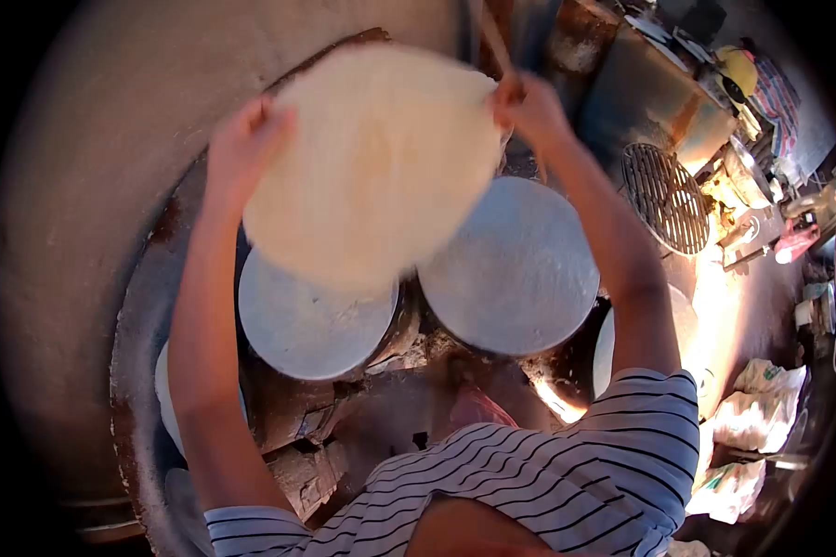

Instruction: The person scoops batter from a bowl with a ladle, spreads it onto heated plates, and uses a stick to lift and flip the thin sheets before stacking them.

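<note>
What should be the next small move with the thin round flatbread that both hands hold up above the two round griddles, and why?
Probably lower the flatbread onto the left griddle. The left hand and right hand grip its opposite edges, it hangs spread and blurred in the air, its lower edge is already over that plate, and both that plate and the right griddle look bare.

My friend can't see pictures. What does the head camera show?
Two hands, left hand and right hand, hold up a big thin round flatbread by its edges, above two round metal griddles over a fire.

Single head camera, fisheye, looks steeply down, close over raised arms and round griddles [515, 269].
</note>
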